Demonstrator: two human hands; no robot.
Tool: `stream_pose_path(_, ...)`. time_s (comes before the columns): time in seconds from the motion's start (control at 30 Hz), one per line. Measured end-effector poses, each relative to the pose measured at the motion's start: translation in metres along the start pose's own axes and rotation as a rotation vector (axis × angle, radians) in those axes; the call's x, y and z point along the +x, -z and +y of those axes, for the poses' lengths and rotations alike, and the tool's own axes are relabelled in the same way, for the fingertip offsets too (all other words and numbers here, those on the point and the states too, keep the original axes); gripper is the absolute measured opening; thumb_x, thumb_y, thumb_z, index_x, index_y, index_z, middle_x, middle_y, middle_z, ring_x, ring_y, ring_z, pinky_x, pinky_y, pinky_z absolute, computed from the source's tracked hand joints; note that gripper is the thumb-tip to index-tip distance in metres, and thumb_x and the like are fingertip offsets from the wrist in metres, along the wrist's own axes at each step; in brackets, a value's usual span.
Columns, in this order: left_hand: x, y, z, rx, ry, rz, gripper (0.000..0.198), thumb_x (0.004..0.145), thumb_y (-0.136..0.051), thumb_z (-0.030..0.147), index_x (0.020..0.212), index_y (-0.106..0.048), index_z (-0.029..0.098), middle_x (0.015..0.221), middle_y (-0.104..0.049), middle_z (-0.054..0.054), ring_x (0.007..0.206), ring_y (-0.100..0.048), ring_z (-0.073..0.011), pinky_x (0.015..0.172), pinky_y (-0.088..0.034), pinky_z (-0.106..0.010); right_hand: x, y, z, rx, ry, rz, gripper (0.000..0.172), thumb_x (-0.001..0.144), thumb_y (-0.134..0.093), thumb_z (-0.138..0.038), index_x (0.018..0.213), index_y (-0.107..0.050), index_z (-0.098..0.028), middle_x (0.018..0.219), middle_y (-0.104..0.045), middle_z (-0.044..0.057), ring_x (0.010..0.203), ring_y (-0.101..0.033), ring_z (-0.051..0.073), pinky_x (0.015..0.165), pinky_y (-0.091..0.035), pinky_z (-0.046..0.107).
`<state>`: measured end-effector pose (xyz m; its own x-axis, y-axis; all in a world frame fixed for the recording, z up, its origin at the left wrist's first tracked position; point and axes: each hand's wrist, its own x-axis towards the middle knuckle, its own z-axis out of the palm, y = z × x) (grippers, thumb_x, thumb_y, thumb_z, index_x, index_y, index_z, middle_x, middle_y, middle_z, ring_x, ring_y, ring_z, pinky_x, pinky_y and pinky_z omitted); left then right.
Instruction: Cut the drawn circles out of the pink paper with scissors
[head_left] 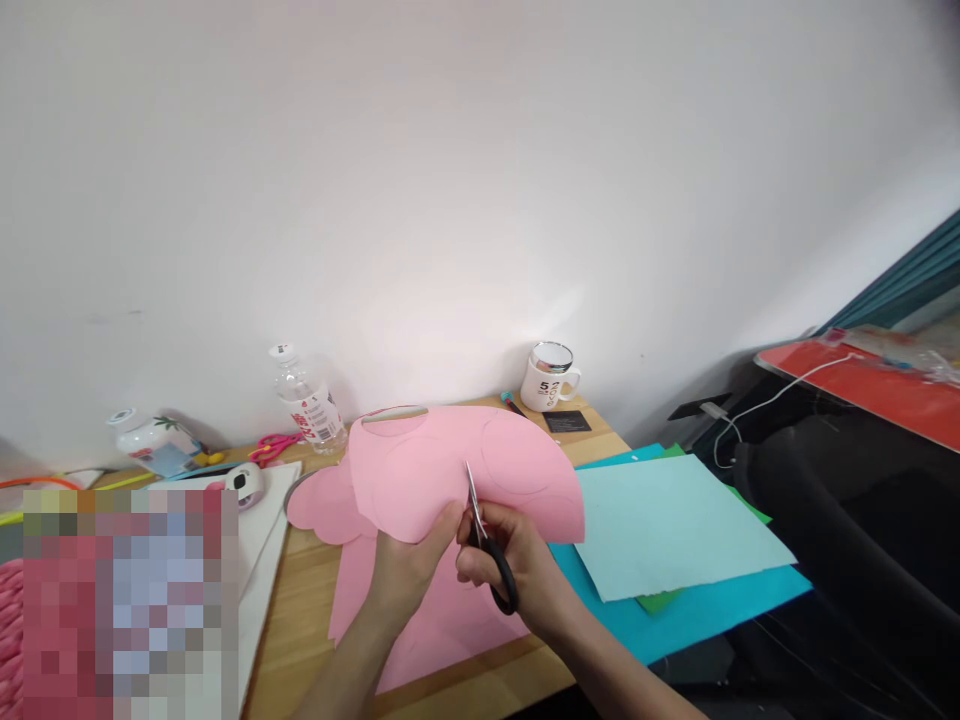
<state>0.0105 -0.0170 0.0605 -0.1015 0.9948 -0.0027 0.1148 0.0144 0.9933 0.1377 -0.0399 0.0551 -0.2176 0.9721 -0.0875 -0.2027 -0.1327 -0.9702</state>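
Note:
My left hand (416,560) grips the lower edge of a curved sheet of pink paper (420,465), its thumb on top and the other fingers hidden beneath. Round outlines are drawn on the sheet, and a rounded opening shows near its top edge. In my right hand (514,560) is a pair of black-handled scissors (501,575), fingers wrapped about the handles. Their metal blades point up across the paper, close to my left thumb. More pink paper (450,650) lies on the table below, and rounded pink pieces (326,505) show at the left.
Behind the paper stand a clear bottle (315,405) and a white mug (547,380). Pink scissors (274,448) and a white jar (154,440) are at the left. Pale blue paper (682,520) overlaps blue sheets (660,630) past the wooden table's (292,620) right side.

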Motion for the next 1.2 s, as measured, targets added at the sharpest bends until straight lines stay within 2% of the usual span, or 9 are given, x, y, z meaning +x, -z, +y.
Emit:
stream_pose_path(0.17,0.001,0.001,0.003,-0.021,-0.003,-0.022,0.027,0.059,-0.067,0.035,0.075,-0.063,0.013,0.076,-0.07,-0.006,0.076,-0.064,-0.0231,0.07,-0.052,-0.033,0.001,0.0,0.002,0.016,-0.02,0.01,0.037,0.056,-0.074,-0.042,0.066,-0.049,-0.017,0.049,-0.045,-0.006,0.047,-0.041,0.008,0.048,-0.035,0.022)
stream_pose_path(0.43,0.001,-0.002,-0.002,-0.095,-0.027,0.004,0.03,0.058,-0.069,0.035,0.078,-0.062,0.013,0.077,-0.069,-0.006,0.074,-0.064,-0.0219,0.065,-0.052,-0.032,-0.001,-0.001,0.001,0.016,-0.045,0.028,0.036,0.056,-0.075,-0.041,0.061,-0.049,-0.016,0.046,-0.046,-0.005,0.045,-0.045,0.008,0.046,-0.035,0.021)
stream_pose_path(0.57,-0.008,-0.012,0.003,-0.133,0.052,0.119,0.026,0.059,-0.067,0.04,0.061,-0.057,0.016,0.055,-0.062,0.0,0.051,-0.058,-0.0161,0.045,-0.047,-0.025,-0.003,-0.008,0.003,0.011,-0.03,0.04,0.037,0.058,-0.073,-0.043,0.058,-0.048,-0.017,0.046,-0.046,-0.005,0.044,-0.043,0.008,0.045,-0.033,0.021)
stream_pose_path(0.67,-0.013,-0.018,0.005,-0.163,0.187,0.119,0.035,0.061,-0.066,0.045,0.047,-0.049,0.018,0.037,-0.048,0.004,0.032,-0.045,-0.0116,0.031,-0.037,-0.024,-0.002,-0.012,0.004,0.002,-0.027,0.038,0.037,0.058,-0.073,-0.045,0.06,-0.05,-0.016,0.048,-0.046,-0.005,0.045,-0.039,0.008,0.045,-0.031,0.022)
stream_pose_path(0.73,-0.014,-0.019,0.004,-0.188,0.161,0.141,0.031,0.057,-0.069,0.043,0.051,-0.054,0.016,0.042,-0.054,0.002,0.038,-0.052,-0.0137,0.036,-0.043,-0.025,-0.001,-0.012,0.003,0.014,-0.004,0.031,0.038,0.056,-0.075,-0.046,0.062,-0.051,-0.016,0.052,-0.044,-0.005,0.048,-0.037,0.008,0.046,-0.03,0.022)
stream_pose_path(0.8,-0.013,-0.017,0.002,-0.187,0.11,0.156,0.029,0.053,-0.073,0.039,0.063,-0.063,0.014,0.058,-0.066,-0.002,0.055,-0.062,-0.0185,0.05,-0.052,-0.028,0.0,-0.011,0.001,0.034,0.035,0.021,0.041,0.053,-0.077,-0.046,0.063,-0.051,-0.016,0.054,-0.041,-0.005,0.051,-0.035,0.008,0.047,-0.028,0.021)
stream_pose_path(0.9,-0.011,-0.014,-0.002,-0.15,0.089,0.136,0.033,0.054,-0.072,0.039,0.073,-0.067,0.013,0.074,-0.071,-0.006,0.07,-0.066,-0.0232,0.062,-0.055,-0.032,0.0,-0.008,-0.004,0.041,0.066,-0.003,0.046,0.051,-0.078,-0.049,0.063,-0.046,-0.017,0.057,-0.041,-0.004,0.053,-0.034,0.009,0.048,-0.028,0.022)
stream_pose_path(1.2,-0.008,-0.011,-0.009,-0.081,0.06,0.053,0.028,0.058,-0.069,0.043,0.063,-0.066,0.015,0.064,-0.069,-0.005,0.064,-0.065,-0.0219,0.059,-0.054,-0.031,-0.002,-0.007,-0.007,0.004,0.054,-0.009,0.05,0.049,-0.075,-0.057,0.063,-0.045,-0.019,0.059,-0.041,-0.003,0.054,-0.033,0.009,0.05,-0.028,0.023)
